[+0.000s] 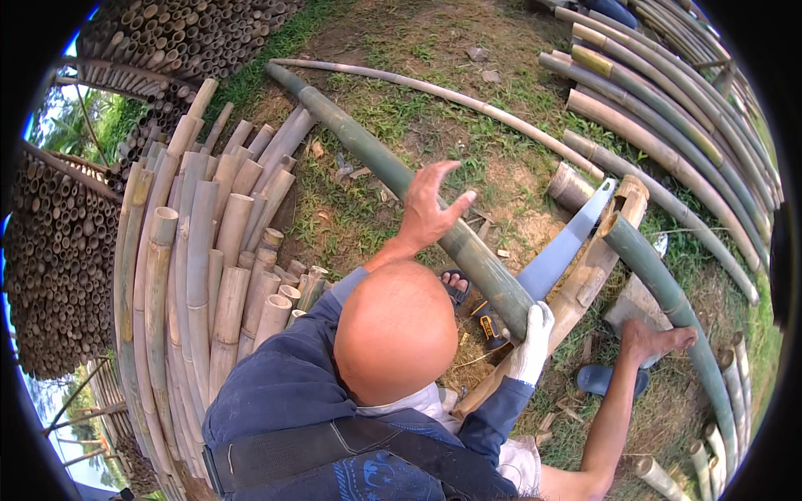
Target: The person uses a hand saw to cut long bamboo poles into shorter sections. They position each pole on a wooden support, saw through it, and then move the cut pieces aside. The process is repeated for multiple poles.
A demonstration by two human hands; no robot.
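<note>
A long green bamboo pole (368,142) slants from the far left down to the near middle. My bare left hand (430,209) is at its midlength, fingers spread and thumb raised, not wrapped round it. My right hand (532,338), in a white glove, grips the pole's near end. A hand saw (568,238) lies under that end, its wide blade pointing away to the right; a yellow and black handle (489,324) shows on the other side of the pole. Beneath runs a thick pale bamboo piece (585,280) with a notch cut near its far end.
Upright bamboo lengths (225,242) crowd the left, with stacked bamboo (58,267) beyond. Long poles (668,125) lie at the far right. A curved green bamboo (668,292) passes by my bare foot (660,341); a blue sandal (610,380) lies near it. A thin pole (434,92) crosses the grass.
</note>
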